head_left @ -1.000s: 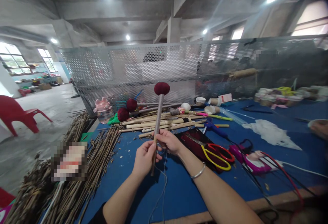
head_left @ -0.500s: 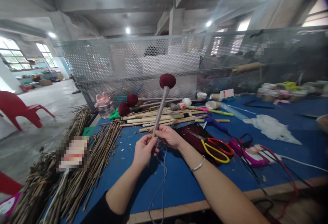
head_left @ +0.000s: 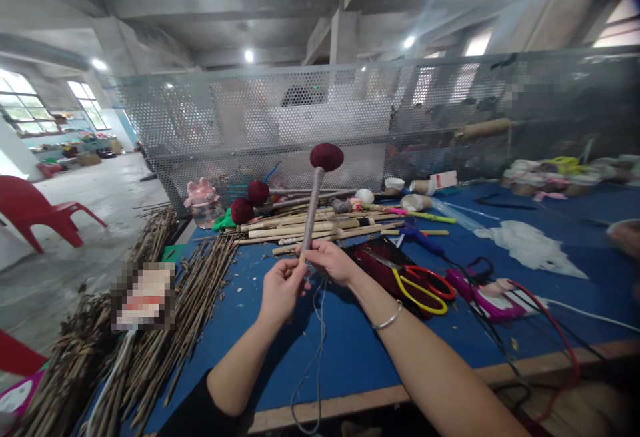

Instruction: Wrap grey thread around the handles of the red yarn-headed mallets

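A stick wrapped in grey thread, topped by a dark red ball, stands nearly upright between my hands. My left hand is closed round its bare lower end. Just above, my right hand pinches the wrapped part near the bottom of the winding. Loose grey thread hangs from my hands past the table edge. Right of my right hand lie scissors with red and yellow handles, on dark red cloth. Behind the hands are bamboo sticks.
Thin dry twigs are heaped on the left. Two more dark red balls lie behind. A blue glue gun, a purple-and-white device with cables, and white plastic sit right. A perforated metal screen bounds the blue table.
The ball-topped stick has turned slightly and tilts a little less to the right. Both hands keep almost the same place, and the loose thread has shifted slightly.
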The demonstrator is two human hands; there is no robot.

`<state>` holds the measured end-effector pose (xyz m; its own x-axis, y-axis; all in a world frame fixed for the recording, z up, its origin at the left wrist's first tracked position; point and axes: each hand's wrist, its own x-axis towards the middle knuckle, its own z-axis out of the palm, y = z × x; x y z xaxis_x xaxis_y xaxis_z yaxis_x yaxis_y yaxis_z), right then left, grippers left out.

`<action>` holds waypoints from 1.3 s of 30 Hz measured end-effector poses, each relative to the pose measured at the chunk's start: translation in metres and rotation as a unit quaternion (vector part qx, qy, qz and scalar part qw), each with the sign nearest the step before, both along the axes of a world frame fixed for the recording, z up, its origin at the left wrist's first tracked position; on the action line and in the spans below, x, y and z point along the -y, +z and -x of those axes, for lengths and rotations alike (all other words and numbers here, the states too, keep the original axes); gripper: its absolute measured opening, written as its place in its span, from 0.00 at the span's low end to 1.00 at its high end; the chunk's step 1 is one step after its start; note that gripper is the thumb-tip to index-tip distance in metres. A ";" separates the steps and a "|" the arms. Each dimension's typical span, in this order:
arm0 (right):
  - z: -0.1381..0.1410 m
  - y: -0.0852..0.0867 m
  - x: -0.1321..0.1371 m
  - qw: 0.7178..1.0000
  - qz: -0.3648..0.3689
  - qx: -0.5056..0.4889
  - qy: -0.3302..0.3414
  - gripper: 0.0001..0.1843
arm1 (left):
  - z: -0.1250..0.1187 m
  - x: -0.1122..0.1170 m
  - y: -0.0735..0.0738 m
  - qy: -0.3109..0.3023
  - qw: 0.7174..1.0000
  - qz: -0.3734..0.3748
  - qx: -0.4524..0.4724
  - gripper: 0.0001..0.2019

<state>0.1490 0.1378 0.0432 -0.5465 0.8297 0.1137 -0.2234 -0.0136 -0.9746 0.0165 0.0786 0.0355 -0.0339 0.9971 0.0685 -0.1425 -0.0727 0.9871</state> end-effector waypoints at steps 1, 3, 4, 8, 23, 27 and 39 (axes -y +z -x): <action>-0.002 0.001 0.000 1.000 0.004 0.003 0.011 0.18 | -0.001 0.001 0.001 -0.024 1.000 0.004 0.019 0.18; -0.003 0.001 0.001 1.000 -0.001 0.007 0.011 0.17 | -0.001 0.002 0.003 -0.062 0.997 0.016 0.039 0.19; -0.002 0.000 0.001 1.000 -0.006 0.007 0.005 0.17 | -0.002 0.003 0.003 -0.071 0.997 0.021 0.038 0.19; 0.005 -0.006 -0.001 0.999 -0.025 0.006 -0.022 0.16 | 0.000 0.002 -0.001 0.018 0.998 -0.033 -0.040 0.20; 0.010 -0.007 0.000 0.997 -0.024 0.008 -0.069 0.15 | 0.000 0.000 -0.007 -0.029 0.999 0.009 -0.024 0.20; 0.010 -0.004 0.000 0.995 -0.041 0.010 -0.087 0.16 | 0.000 -0.001 -0.009 0.045 0.996 -0.030 -0.070 0.18; 0.003 0.000 0.000 0.999 -0.033 -0.006 -0.041 0.18 | 0.000 0.000 -0.008 -0.048 0.998 -0.013 -0.046 0.19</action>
<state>0.1463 0.1378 0.0431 -0.4756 0.8620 0.1754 -0.2324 0.0692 -0.9702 0.0170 0.0788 0.0278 0.0685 0.9933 0.0935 -0.0598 -0.0895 0.9942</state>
